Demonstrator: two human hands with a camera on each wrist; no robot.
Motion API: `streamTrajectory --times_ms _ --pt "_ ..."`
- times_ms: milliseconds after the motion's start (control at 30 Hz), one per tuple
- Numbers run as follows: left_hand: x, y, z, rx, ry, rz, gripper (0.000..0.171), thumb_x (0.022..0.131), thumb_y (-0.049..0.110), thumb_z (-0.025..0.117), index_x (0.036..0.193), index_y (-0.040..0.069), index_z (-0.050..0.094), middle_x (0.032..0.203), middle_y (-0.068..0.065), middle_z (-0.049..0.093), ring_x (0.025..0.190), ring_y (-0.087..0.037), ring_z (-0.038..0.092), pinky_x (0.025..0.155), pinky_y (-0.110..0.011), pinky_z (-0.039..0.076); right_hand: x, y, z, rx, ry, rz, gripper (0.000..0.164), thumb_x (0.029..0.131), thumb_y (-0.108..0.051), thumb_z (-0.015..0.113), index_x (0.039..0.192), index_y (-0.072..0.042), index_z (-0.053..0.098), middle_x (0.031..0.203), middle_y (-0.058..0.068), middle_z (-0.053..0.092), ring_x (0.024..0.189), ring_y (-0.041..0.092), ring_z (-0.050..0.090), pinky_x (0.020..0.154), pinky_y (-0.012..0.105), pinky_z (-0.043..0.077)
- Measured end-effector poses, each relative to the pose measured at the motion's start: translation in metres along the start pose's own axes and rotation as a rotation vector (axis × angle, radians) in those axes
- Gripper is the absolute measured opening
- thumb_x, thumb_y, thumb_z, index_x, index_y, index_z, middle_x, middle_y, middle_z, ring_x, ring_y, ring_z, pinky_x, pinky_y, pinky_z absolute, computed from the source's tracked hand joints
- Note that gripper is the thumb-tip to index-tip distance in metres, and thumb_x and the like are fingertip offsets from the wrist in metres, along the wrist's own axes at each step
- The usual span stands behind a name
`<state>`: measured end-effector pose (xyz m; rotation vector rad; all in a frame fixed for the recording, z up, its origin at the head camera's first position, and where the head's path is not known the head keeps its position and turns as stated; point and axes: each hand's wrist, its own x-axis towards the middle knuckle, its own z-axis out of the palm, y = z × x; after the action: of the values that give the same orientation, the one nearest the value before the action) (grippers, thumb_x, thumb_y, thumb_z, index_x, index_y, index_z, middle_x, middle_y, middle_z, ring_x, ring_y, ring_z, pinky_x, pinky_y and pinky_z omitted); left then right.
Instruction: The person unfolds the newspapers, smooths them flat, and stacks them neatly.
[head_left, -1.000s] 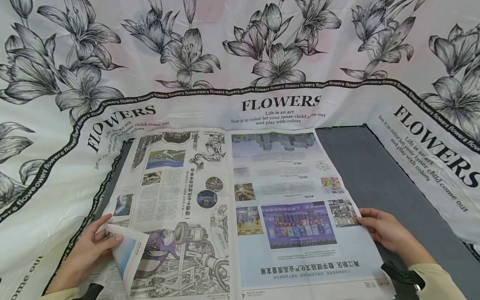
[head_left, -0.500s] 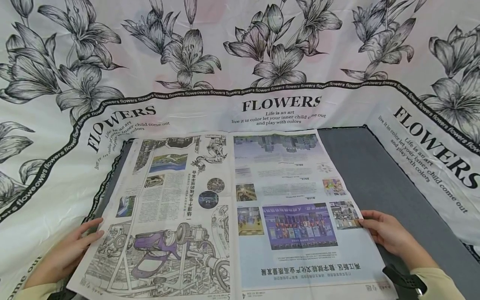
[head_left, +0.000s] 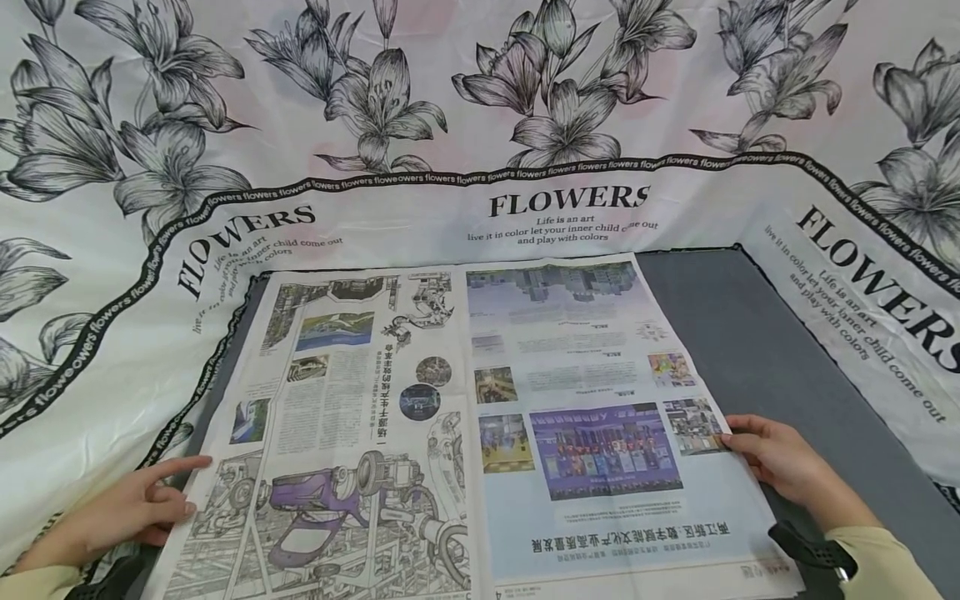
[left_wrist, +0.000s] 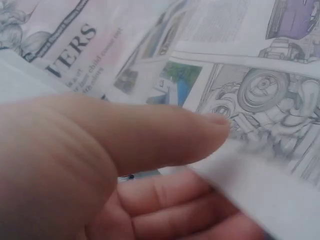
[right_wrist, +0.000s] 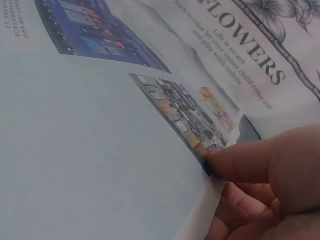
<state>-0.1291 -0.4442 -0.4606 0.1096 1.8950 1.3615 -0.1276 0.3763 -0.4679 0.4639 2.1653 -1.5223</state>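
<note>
An open newspaper (head_left: 341,400) lies spread out, its print upside down in the head view. Its left page shows drawings of machinery with a purple part; on the right page are photos over a pale blue ground. At the left edge, my left hand (head_left: 120,508) holds the paper, index finger stretched onto the page. The left wrist view shows the thumb (left_wrist: 175,132) over the sheet and other fingers (left_wrist: 175,205) below it. My right hand (head_left: 787,462) pinches the right edge, thumb (right_wrist: 240,162) on top and fingers curled underneath.
The newspaper rests on a dark grey tabletop (head_left: 738,350), which shows to its right. Behind and along both sides hangs a white cloth (head_left: 420,225) printed with lilies and the word FLOWERS. A dark strap (head_left: 813,554) circles the right wrist.
The left page's lower corner, folded over a second ago, now lies flat. My left hand let that corner turn down and shifted slightly along the left edge. My right hand stayed at the right edge.
</note>
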Motion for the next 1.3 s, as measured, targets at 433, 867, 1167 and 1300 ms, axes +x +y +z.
streamTrajectory --times_ms 433,867,1167,1300 --pt "0.014 0.008 0.011 0.281 0.303 -0.087 0.065 0.089 -0.001 0.059 0.14 -0.021 0.024 0.073 -0.005 0.067 0.058 -0.011 0.06 0.055 -0.031 0.054 -0.001 0.002 0.001 0.009 0.014 -0.017 0.048 0.1 -0.017 0.055 0.134 0.01 0.036 0.087 -0.013 0.068 0.077 0.009 0.068 0.066 0.033 0.056" --pt "0.011 0.01 0.025 0.46 0.464 -0.136 0.06 0.084 0.0 0.057 0.138 -0.017 0.037 0.062 -0.003 0.058 0.045 -0.01 0.047 0.047 -0.027 0.044 0.003 -0.002 0.007 -0.096 0.087 -0.019 0.059 0.098 -0.02 0.056 0.14 0.012 0.031 0.09 -0.004 0.068 0.077 0.012 0.069 0.066 0.037 0.057" --pt "0.014 0.006 0.025 0.468 0.51 -0.176 0.061 0.082 0.0 0.058 0.137 -0.016 0.036 0.066 -0.002 0.062 0.049 -0.014 0.053 0.048 -0.029 0.047 0.008 -0.003 0.01 -0.169 0.144 -0.003 0.056 0.097 -0.023 0.056 0.139 0.009 0.036 0.091 -0.001 0.069 0.076 0.014 0.067 0.064 0.037 0.056" --pt "0.015 0.004 0.026 0.464 0.531 -0.186 0.062 0.081 0.0 0.059 0.136 -0.017 0.036 0.068 -0.002 0.063 0.053 -0.015 0.057 0.049 -0.03 0.05 0.008 -0.003 0.01 -0.162 0.152 0.007 0.058 0.097 -0.025 0.058 0.139 0.008 0.037 0.09 -0.002 0.068 0.076 0.014 0.066 0.063 0.036 0.056"
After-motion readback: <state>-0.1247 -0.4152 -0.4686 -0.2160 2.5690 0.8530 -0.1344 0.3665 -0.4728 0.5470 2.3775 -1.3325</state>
